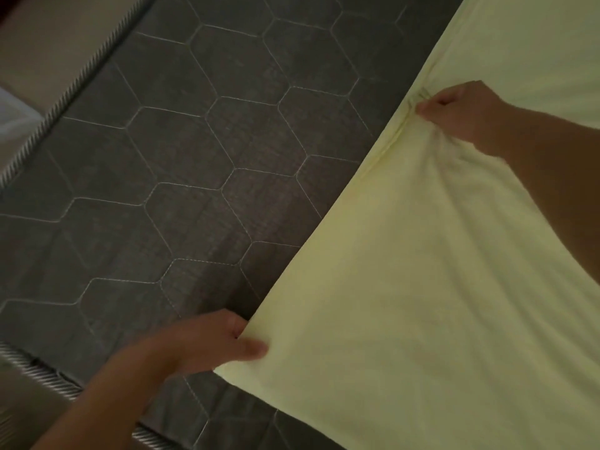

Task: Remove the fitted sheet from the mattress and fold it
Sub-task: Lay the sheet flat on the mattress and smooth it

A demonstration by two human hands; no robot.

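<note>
A pale yellow fitted sheet (422, 287) covers the right half of the view, pulled back off a dark grey mattress (181, 151) quilted in a hexagon pattern. My left hand (207, 342) pinches the sheet's near corner at the bottom centre. My right hand (461, 108) grips a gathered, puckered part of the sheet's edge at the upper right, with the forearm lying over the cloth. The edge runs taut between both hands. The mattress under the sheet is hidden.
A twisted cord piping (68, 92) runs along the mattress edge at the upper left, and another stretch of piping (42, 375) crosses the lower left. Beyond the upper edge lies a beige floor or surface (48, 37) with a white object (13, 115) at the far left.
</note>
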